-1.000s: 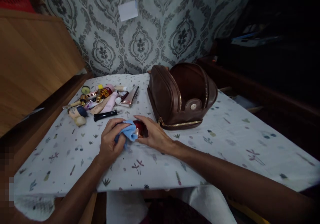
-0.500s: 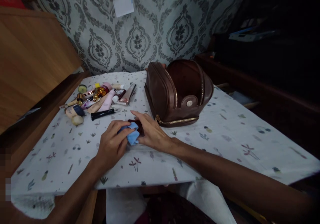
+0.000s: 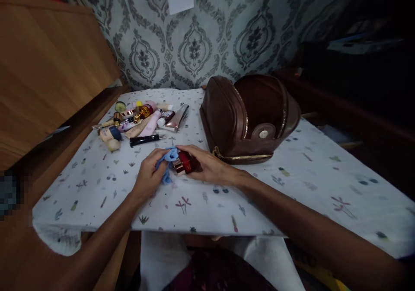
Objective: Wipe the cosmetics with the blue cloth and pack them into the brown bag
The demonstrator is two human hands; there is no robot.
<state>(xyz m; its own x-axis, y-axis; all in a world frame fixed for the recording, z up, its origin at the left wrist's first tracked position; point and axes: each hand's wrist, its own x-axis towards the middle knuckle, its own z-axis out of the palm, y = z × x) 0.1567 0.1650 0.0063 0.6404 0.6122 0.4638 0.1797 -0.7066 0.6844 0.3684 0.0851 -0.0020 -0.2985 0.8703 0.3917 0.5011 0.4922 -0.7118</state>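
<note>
My left hand (image 3: pixel 151 169) pinches a crumpled light-blue cloth (image 3: pixel 171 155) in its fingers. Close beside it, my right hand (image 3: pixel 207 166) is wrapped round a dark red bottle (image 3: pixel 185 161) with a shiny rose-gold cap that points left, toward the cloth. The bottle is tilted on its side, and part of it is hidden by my right fingers. Both hands are low over the front middle of the table. Behind my right hand stands a brown leather toiletry bag (image 3: pixel 223 113), unzipped, its top gaping.
The table wears a white printed cloth (image 3: pixel 292 204). Several cosmetic tubes and bottles lie in a pile at the back left, with a black tube (image 3: pixel 147 140) nearest my left hand. A wooden panel (image 3: pixel 55 62) rises at the left, and a patterned wall (image 3: pixel 194 62) is behind.
The blue cloth and the red bottle have come apart slightly, so the cap and the red body now show. My view has shifted a little to the left.
</note>
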